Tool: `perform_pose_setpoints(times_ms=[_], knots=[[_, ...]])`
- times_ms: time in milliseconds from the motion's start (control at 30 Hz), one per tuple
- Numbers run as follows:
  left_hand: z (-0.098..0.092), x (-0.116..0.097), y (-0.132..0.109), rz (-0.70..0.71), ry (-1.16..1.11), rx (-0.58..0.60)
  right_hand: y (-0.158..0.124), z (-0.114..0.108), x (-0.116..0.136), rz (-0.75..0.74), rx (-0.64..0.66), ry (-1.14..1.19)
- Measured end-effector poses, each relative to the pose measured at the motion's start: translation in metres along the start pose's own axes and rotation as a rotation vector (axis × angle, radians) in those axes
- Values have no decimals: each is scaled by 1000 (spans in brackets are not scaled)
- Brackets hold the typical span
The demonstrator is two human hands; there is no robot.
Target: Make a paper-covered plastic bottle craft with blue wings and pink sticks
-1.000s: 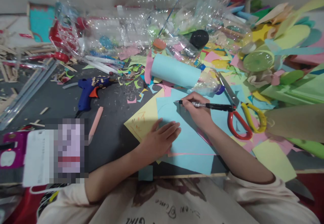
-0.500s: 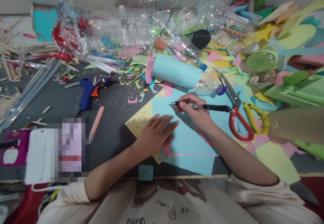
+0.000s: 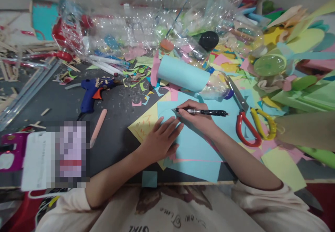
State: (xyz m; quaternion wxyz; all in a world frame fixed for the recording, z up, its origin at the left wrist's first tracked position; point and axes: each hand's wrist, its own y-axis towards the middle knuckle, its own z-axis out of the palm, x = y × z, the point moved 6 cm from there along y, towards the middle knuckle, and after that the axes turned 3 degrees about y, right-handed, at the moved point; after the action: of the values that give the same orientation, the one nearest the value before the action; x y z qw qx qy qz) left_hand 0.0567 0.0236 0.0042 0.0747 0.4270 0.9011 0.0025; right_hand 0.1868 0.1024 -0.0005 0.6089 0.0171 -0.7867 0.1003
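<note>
My right hand (image 3: pixel 197 118) grips a black pen (image 3: pixel 206 112), its tip touching a light blue paper sheet (image 3: pixel 195 148) that lies on the dark table. A faint curved line shows on the sheet near the pen tip. My left hand (image 3: pixel 162 139) lies flat on the left part of that sheet, fingers stretched out and pressing it down. A yellow sheet (image 3: pixel 145 122) pokes out from under the blue one on the left.
Red-handled scissors (image 3: pixel 244 120) and yellow-handled scissors (image 3: pixel 264 122) lie right of the pen. A light blue paper roll (image 3: pixel 183 74) sits behind the sheet. A blue glue gun (image 3: pixel 91 92) lies at the left. Crumpled clear plastic bottles (image 3: pixel 141 29) and coloured paper scraps (image 3: pixel 295 50) crowd the back and right.
The pen tip has travelled leftward along the blue sheet. My left hand has slid a little left and up, staying flat on the paper.
</note>
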Motion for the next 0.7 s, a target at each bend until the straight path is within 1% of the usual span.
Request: perform_pose_setpoints(times_ms=[133,367,600,700], knots=[[1,0,0,-3,2,12,0,1,1,-1,2,-22],[-2,0,1,2,8,-1,-1,2,4,-20,14,-64],[-3,0,2,7,11,5,-1,0,4,-37,-19,-48],[-2,0,2,6,11,25,-1,0,5,-36,-16,-47]])
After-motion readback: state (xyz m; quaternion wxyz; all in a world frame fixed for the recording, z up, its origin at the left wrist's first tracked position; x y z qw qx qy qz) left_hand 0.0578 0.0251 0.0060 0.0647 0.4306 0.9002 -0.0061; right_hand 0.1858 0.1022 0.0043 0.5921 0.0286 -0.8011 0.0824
